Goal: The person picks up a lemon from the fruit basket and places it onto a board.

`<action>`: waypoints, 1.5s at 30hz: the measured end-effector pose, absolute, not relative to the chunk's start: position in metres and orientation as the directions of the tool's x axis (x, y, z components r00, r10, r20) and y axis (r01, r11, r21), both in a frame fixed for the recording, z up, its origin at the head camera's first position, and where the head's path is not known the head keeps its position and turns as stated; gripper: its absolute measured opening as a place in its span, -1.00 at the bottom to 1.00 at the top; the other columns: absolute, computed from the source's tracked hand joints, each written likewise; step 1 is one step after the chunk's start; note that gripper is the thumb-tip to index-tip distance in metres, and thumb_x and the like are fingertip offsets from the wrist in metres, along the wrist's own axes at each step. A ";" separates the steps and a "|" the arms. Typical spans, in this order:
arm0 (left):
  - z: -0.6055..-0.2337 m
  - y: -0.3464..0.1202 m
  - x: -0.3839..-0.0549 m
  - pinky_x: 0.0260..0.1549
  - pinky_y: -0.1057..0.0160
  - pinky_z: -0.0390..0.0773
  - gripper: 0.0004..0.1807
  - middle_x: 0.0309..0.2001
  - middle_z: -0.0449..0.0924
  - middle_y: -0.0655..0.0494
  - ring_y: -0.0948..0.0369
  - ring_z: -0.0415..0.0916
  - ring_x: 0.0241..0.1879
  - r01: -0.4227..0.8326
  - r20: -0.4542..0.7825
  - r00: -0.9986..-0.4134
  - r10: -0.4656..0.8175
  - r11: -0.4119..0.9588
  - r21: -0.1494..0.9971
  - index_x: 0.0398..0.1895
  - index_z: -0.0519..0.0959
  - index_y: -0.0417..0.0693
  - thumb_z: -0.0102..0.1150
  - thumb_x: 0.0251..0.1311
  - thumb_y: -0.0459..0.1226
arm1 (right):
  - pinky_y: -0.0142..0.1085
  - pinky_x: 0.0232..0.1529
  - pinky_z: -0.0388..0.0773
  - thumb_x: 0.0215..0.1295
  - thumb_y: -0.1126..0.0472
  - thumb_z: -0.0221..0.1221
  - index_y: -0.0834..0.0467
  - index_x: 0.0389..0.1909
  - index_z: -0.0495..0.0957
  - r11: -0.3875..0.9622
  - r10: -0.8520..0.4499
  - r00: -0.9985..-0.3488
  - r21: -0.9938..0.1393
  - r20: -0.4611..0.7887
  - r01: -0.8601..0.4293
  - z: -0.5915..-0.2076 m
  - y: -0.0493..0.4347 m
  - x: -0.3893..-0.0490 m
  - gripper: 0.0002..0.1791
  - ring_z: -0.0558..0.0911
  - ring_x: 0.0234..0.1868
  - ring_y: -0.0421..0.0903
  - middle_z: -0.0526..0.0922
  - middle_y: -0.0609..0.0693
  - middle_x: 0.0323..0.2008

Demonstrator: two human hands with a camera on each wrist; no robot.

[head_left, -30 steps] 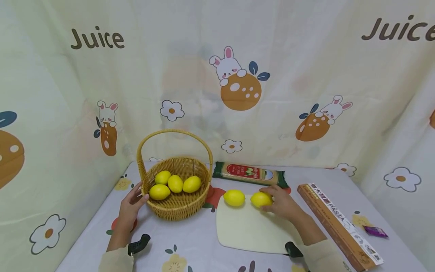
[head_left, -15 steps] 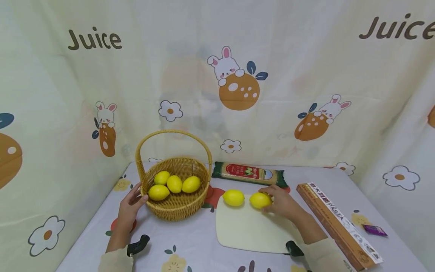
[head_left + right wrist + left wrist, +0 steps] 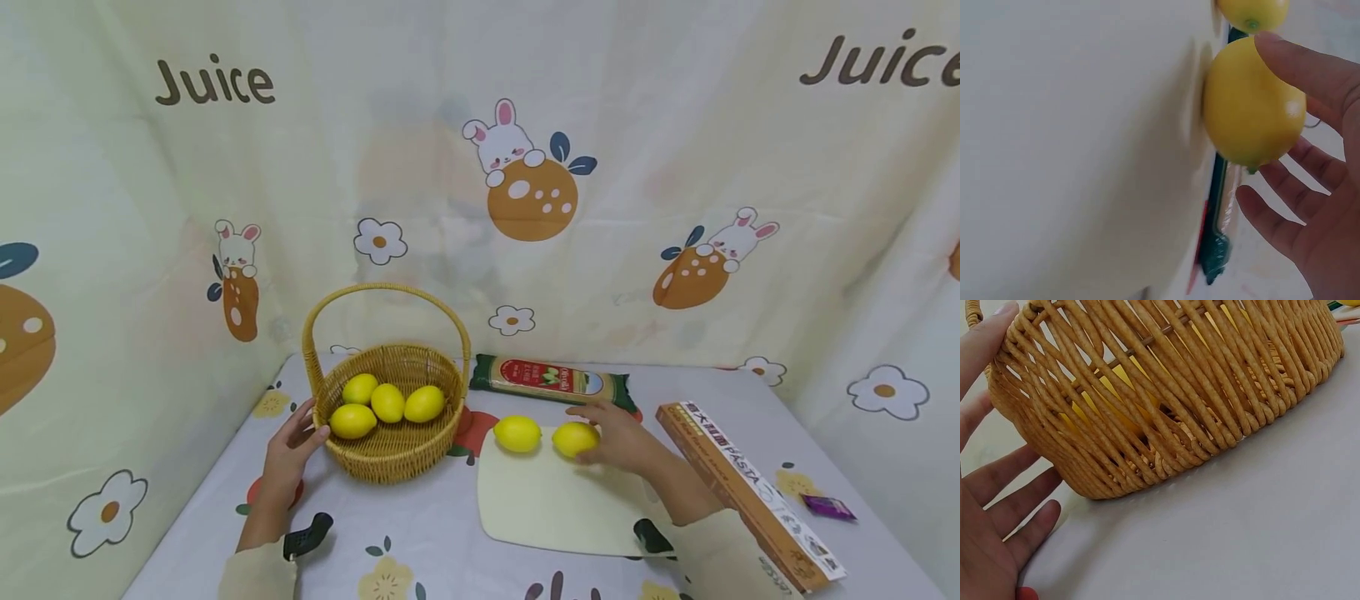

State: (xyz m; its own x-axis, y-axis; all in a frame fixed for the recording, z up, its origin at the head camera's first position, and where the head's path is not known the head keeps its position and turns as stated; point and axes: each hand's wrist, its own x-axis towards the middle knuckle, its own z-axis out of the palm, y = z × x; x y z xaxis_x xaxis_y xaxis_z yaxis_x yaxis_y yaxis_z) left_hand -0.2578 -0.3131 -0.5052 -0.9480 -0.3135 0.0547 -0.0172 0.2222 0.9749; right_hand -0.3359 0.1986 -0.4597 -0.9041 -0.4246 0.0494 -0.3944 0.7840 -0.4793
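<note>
My left hand (image 3: 287, 454) rests against the left side of a wicker basket (image 3: 393, 467). Its thumb lies at the rim, and its fairly straight fingers (image 3: 1016, 509) touch the outer wall in the left wrist view. Several yellow lemons (image 3: 387, 403) lie inside. On a cream cutting board (image 3: 555, 517) sit two more, the left lemon (image 3: 517, 434) and the right lemon (image 3: 572, 440). My right hand (image 3: 622, 442) is spread loosely around the right lemon. In the right wrist view its thumb (image 3: 1310, 69) overlaps that lemon, while the other fingers stand spread behind it.
A green pasta bag (image 3: 551, 379) lies behind the board. To the right, a long brown and white pasta box (image 3: 750, 492) lies at a slant, with a small purple packet (image 3: 828, 507) beyond it. A printed curtain (image 3: 420, 167) encloses the table.
My right hand's fingers have loosened from the right lemon, and the index finger has straightened above it. The lemon stays in place on the board. My left hand stays at the basket.
</note>
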 end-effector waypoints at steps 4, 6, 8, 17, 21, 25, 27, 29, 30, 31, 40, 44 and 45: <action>-0.504 -0.312 -0.256 0.29 -0.20 0.13 -0.20 0.40 0.21 -0.14 -0.11 0.18 0.35 -0.019 0.055 -0.946 -0.318 0.223 0.975 0.51 0.16 0.28 0.25 0.22 0.06 | 0.24 0.12 0.36 -0.04 -0.05 0.49 0.01 0.27 0.48 0.795 -0.455 -0.890 -0.438 0.029 -0.421 -0.447 0.187 -0.335 -0.22 0.40 0.22 0.24 0.26 0.22 0.37; -0.504 -0.312 -0.256 0.29 -0.19 0.13 -0.20 0.40 0.23 -0.12 -0.10 0.20 0.35 -0.013 0.060 -0.945 -0.320 0.220 0.975 0.50 0.18 0.27 0.26 0.22 0.05 | 0.25 0.12 0.35 -0.02 -0.05 0.48 -0.02 0.26 0.49 0.796 -0.462 -0.886 -0.428 0.028 -0.429 -0.440 0.179 -0.335 -0.24 0.35 0.25 0.27 0.27 0.21 0.36; -0.505 -0.312 -0.257 0.28 -0.20 0.14 -0.20 0.40 0.23 -0.11 -0.10 0.20 0.34 -0.015 0.058 -0.946 -0.319 0.222 0.975 0.50 0.18 0.28 0.26 0.22 0.05 | 0.25 0.10 0.38 -0.01 -0.03 0.48 -0.04 0.25 0.49 0.793 -0.474 -0.880 -0.419 0.033 -0.443 -0.434 0.169 -0.334 -0.27 0.35 0.26 0.26 0.28 0.19 0.35; -0.509 -0.316 -0.261 0.28 -0.19 0.15 -0.20 0.40 0.23 -0.14 -0.09 0.21 0.33 -0.004 0.065 -0.947 -0.315 0.212 0.977 0.50 0.18 0.26 0.25 0.22 0.05 | 0.03 0.07 0.49 0.16 -0.03 0.37 -0.11 0.22 0.53 0.741 -0.524 -0.844 -0.428 0.112 -0.517 -0.421 0.107 -0.332 -0.44 0.47 0.16 0.03 0.42 -0.03 0.24; -0.510 -0.317 -0.265 0.28 -0.17 0.16 -0.21 0.39 0.23 -0.13 -0.08 0.23 0.32 0.017 0.079 -0.947 -0.310 0.196 0.980 0.50 0.20 0.24 0.27 0.22 0.03 | -0.12 0.02 0.54 0.27 -0.01 0.28 -0.05 0.22 0.53 0.663 -0.587 -0.793 -0.464 0.164 -0.587 -0.417 0.073 -0.327 -0.51 0.51 0.08 -0.05 0.48 -0.08 0.12; -0.510 -0.317 -0.268 0.28 -0.16 0.18 -0.22 0.39 0.25 -0.12 -0.07 0.25 0.31 0.030 0.089 -0.946 -0.311 0.189 0.982 0.49 0.21 0.25 0.27 0.22 0.02 | -0.15 0.05 0.51 0.31 0.04 0.26 0.02 0.22 0.52 0.596 -0.649 -0.733 -0.463 0.204 -0.656 -0.412 0.042 -0.324 -0.53 0.51 0.06 -0.05 0.51 -0.05 0.09; -0.510 -0.316 -0.267 0.28 -0.16 0.17 -0.22 0.39 0.24 -0.12 -0.08 0.24 0.32 0.020 0.079 -0.946 -0.313 0.186 0.982 0.49 0.20 0.26 0.27 0.22 0.02 | -0.16 0.07 0.49 0.31 0.07 0.25 0.05 0.21 0.53 0.574 -0.678 -0.707 -0.455 0.201 -0.681 -0.412 0.027 -0.324 -0.55 0.51 0.07 -0.04 0.52 -0.02 0.11; -0.510 -0.316 -0.266 0.28 -0.17 0.17 -0.22 0.40 0.23 -0.11 -0.07 0.23 0.33 0.001 0.061 -0.946 -0.318 0.187 0.982 0.49 0.20 0.27 0.27 0.22 0.03 | -0.18 0.08 0.48 0.32 0.08 0.25 0.06 0.20 0.54 0.565 -0.703 -0.686 -0.441 0.186 -0.698 -0.415 0.012 -0.324 -0.56 0.52 0.06 -0.03 0.52 0.00 0.12; -0.510 -0.316 -0.265 0.28 -0.17 0.17 -0.22 0.41 0.22 -0.11 -0.07 0.22 0.33 -0.006 0.056 -0.946 -0.320 0.188 0.982 0.49 0.19 0.27 0.26 0.22 0.03 | -0.19 0.08 0.48 0.32 0.08 0.24 0.07 0.20 0.54 0.560 -0.713 -0.679 -0.440 0.174 -0.702 -0.416 0.005 -0.324 -0.56 0.52 0.05 -0.03 0.52 0.00 0.11; -0.510 -0.316 -0.264 0.28 -0.18 0.17 -0.22 0.41 0.22 -0.12 -0.07 0.22 0.33 -0.008 0.054 -0.945 -0.322 0.190 0.982 0.49 0.19 0.27 0.26 0.22 0.03 | -0.19 0.08 0.48 0.33 0.08 0.23 0.07 0.20 0.54 0.560 -0.720 -0.674 -0.438 0.163 -0.704 -0.418 -0.001 -0.325 -0.57 0.52 0.06 -0.03 0.52 -0.01 0.11; -0.513 -0.317 -0.262 0.26 -0.19 0.19 -0.24 0.39 0.25 -0.11 -0.08 0.24 0.31 0.020 0.086 -0.942 -0.325 0.203 0.979 0.48 0.22 0.29 0.27 0.22 0.03 | -0.16 0.17 0.43 0.37 0.03 0.19 0.01 0.22 0.53 0.585 -0.745 -0.663 -0.410 0.069 -0.700 -0.423 -0.045 -0.325 -0.58 0.47 0.15 -0.09 0.49 -0.08 0.16; -0.514 -0.318 -0.265 0.27 -0.18 0.19 -0.23 0.38 0.25 -0.11 -0.07 0.24 0.32 0.013 0.081 -0.942 -0.326 0.205 0.979 0.48 0.22 0.30 0.27 0.21 0.05 | -0.12 0.25 0.35 0.37 0.03 0.18 0.02 0.22 0.53 0.603 -0.742 -0.670 -0.409 0.029 -0.685 -0.424 -0.059 -0.327 -0.57 0.41 0.25 -0.07 0.44 -0.06 0.25; -0.514 -0.318 -0.265 0.27 -0.17 0.20 -0.23 0.38 0.26 -0.11 -0.07 0.25 0.31 0.014 0.081 -0.942 -0.325 0.204 0.979 0.48 0.22 0.30 0.27 0.21 0.05 | -0.12 0.26 0.33 0.37 0.04 0.18 0.02 0.22 0.53 0.606 -0.741 -0.671 -0.410 0.022 -0.682 -0.425 -0.062 -0.329 -0.57 0.40 0.27 -0.06 0.44 -0.05 0.26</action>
